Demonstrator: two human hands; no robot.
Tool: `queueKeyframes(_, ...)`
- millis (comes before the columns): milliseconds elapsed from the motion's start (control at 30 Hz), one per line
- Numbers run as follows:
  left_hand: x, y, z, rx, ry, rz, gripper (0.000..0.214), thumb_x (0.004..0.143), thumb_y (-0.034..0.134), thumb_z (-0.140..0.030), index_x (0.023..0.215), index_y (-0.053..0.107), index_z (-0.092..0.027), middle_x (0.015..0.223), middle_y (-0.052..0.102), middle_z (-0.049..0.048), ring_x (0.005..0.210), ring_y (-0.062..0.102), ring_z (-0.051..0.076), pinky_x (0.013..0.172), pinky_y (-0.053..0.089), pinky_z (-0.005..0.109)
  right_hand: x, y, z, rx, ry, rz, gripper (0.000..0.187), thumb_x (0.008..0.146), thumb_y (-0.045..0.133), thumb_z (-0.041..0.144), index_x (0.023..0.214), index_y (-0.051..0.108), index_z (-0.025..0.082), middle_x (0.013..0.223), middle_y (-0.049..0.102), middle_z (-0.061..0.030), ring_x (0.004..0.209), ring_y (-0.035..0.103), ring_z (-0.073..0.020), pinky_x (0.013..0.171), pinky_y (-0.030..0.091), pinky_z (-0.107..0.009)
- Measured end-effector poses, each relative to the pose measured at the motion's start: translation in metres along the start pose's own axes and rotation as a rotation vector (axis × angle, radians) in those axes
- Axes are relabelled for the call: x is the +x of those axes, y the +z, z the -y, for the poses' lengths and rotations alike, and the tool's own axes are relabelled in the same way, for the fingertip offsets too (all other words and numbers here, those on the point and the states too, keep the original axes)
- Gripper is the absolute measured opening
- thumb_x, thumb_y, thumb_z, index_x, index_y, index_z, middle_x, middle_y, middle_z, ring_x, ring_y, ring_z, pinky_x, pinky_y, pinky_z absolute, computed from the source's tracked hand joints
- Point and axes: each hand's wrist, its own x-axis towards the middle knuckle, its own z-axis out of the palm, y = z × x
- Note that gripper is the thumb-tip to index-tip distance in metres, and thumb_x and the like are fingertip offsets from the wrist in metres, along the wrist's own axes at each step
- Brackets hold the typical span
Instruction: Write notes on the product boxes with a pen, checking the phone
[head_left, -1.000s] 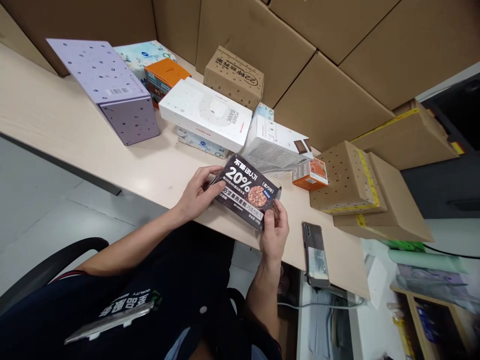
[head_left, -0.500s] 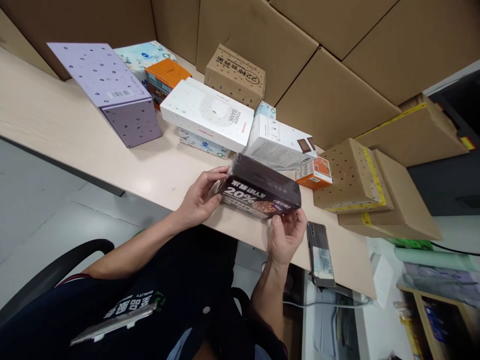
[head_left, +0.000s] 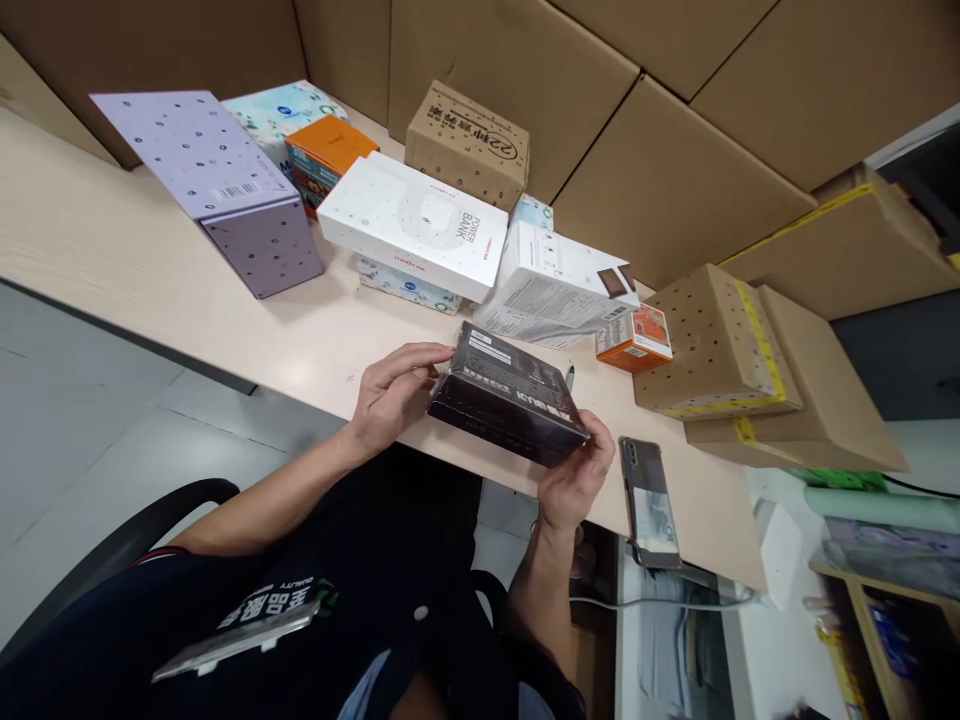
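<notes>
A dark, film-wrapped food box (head_left: 510, 395) is held between my two hands, tilted above the table's front edge. My left hand (head_left: 394, 395) grips its left end, fingers along the back and side. Around the lower right corner curls my right hand (head_left: 577, 470). A printed panel with white lettering and a label faces up; a plainer dark side faces me. Just behind it stand a white box with brown pictures (head_left: 562, 285) and a white power bank box (head_left: 420, 220). The tip of a pen (head_left: 570, 377) shows past the dark box's right side.
A lilac box (head_left: 255, 220) stands at the left of the table (head_left: 135, 260), beside an orange box (head_left: 330, 150). A brown carton (head_left: 469, 140) is at the back. To the right are a small orange box (head_left: 637, 335), taped cartons (head_left: 712, 350) and a phone (head_left: 649, 500).
The dark box has been turned in my hands: the side with the large "20%" and food picture no longer shows, and another printed panel faces up. Both hands still hold it.
</notes>
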Motion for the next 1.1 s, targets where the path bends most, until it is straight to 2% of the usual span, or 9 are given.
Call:
queueKeyframes(133, -0.001, 0.001, -0.002, 0.02, -0.071, -0.006, 0.023, 0.097, 0.062, -0.039, 0.106, 0.076, -0.022, 0.109, 0.072, 0.0073, 0.097, 0.067, 0.018, 0.077, 0.058, 0.03, -0.005, 0.001, 0.007, -0.118, -0.083, 0.046, 0.043, 0.094, 0.05, 0.066, 0.112, 0.064, 0.03, 0.118, 0.057, -0.0085, 0.113, 0.059, -0.0281, 0.096, 0.051, -0.049)
queueKeyframes(333, -0.002, 0.003, -0.001, 0.081, -0.074, 0.065, 0.02, 0.087, 0.068, -0.025, 0.106, 0.067, -0.021, 0.107, 0.062, 0.0064, 0.098, 0.062, 0.018, 0.075, 0.058, 0.028, -0.009, -0.002, 0.013, -0.313, -0.053, 0.11, 0.016, 0.094, 0.063, 0.04, 0.098, 0.061, 0.025, 0.111, 0.059, -0.0079, 0.109, 0.06, -0.0254, 0.087, 0.051, -0.042)
queueKeyframes(433, -0.002, 0.002, 0.0, 0.126, -0.061, 0.088, 0.03, 0.084, 0.062, -0.017, 0.113, 0.067, -0.023, 0.112, 0.059, 0.006, 0.099, 0.059, 0.017, 0.075, 0.056, 0.028, -0.006, 0.0, 0.014, -0.261, -0.017, 0.046, 0.014, 0.097, 0.06, 0.035, 0.09, 0.061, 0.023, 0.104, 0.063, -0.0062, 0.103, 0.062, -0.0224, 0.088, 0.05, -0.04)
queueKeyframes(533, -0.002, 0.0, 0.003, 0.167, -0.021, 0.116, 0.043, 0.081, 0.057, -0.011, 0.119, 0.067, -0.026, 0.118, 0.057, 0.0057, 0.099, 0.057, 0.016, 0.074, 0.055, 0.027, 0.003, -0.001, 0.012, -0.224, 0.118, -0.056, 0.022, 0.098, 0.056, 0.041, 0.088, 0.058, 0.022, 0.097, 0.066, -0.0043, 0.08, 0.062, -0.0171, 0.073, 0.05, -0.033)
queueKeyframes(633, -0.002, -0.001, 0.007, 0.162, 0.012, 0.115, 0.049, 0.079, 0.057, -0.01, 0.123, 0.067, -0.028, 0.122, 0.055, 0.006, 0.102, 0.056, 0.017, 0.073, 0.055, 0.027, 0.019, -0.011, 0.006, -0.38, 0.213, -0.137, 0.027, 0.093, 0.061, 0.048, 0.092, 0.057, 0.021, 0.088, 0.063, -0.0012, 0.068, 0.057, -0.0146, 0.066, 0.047, -0.03)
queueKeyframes(700, -0.003, -0.002, 0.009, 0.146, 0.021, 0.108, 0.051, 0.078, 0.059, -0.011, 0.126, 0.066, -0.029, 0.124, 0.054, 0.0064, 0.106, 0.056, 0.018, 0.074, 0.056, 0.027, 0.031, -0.018, 0.002, -0.586, 0.213, -0.097, 0.031, 0.09, 0.063, 0.05, 0.097, 0.06, 0.02, 0.089, 0.062, -0.0023, 0.072, 0.057, -0.0161, 0.073, 0.048, -0.033)
queueKeyframes(800, -0.004, -0.002, 0.01, 0.122, 0.025, 0.119, 0.053, 0.078, 0.059, -0.011, 0.128, 0.065, -0.03, 0.126, 0.053, 0.0064, 0.111, 0.056, 0.02, 0.077, 0.057, 0.028, 0.046, -0.023, 0.0, -0.846, 0.216, 0.095, 0.039, 0.088, 0.06, 0.052, 0.106, 0.065, 0.017, 0.1, 0.065, -0.0101, 0.081, 0.058, -0.021, 0.081, 0.047, -0.037)
queueKeyframes(933, -0.004, -0.001, 0.009, 0.124, 0.015, 0.114, 0.051, 0.078, 0.062, -0.012, 0.127, 0.065, -0.03, 0.124, 0.054, 0.0058, 0.108, 0.057, 0.018, 0.077, 0.057, 0.028, 0.056, -0.018, 0.002, -1.001, 0.272, 0.29, 0.036, 0.089, 0.053, 0.05, 0.093, 0.068, 0.017, 0.095, 0.069, -0.0142, 0.079, 0.059, -0.0245, 0.078, 0.045, -0.038)
queueKeyframes(1100, -0.004, -0.001, 0.007, 0.149, 0.024, 0.138, 0.049, 0.081, 0.063, -0.015, 0.128, 0.063, -0.03, 0.125, 0.054, 0.0064, 0.106, 0.058, 0.018, 0.076, 0.056, 0.029, 0.059, -0.019, 0.003, -0.872, 0.324, 0.23, 0.028, 0.087, 0.057, 0.045, 0.089, 0.067, 0.019, 0.077, 0.07, -0.0073, 0.072, 0.062, -0.023, 0.074, 0.045, -0.037)
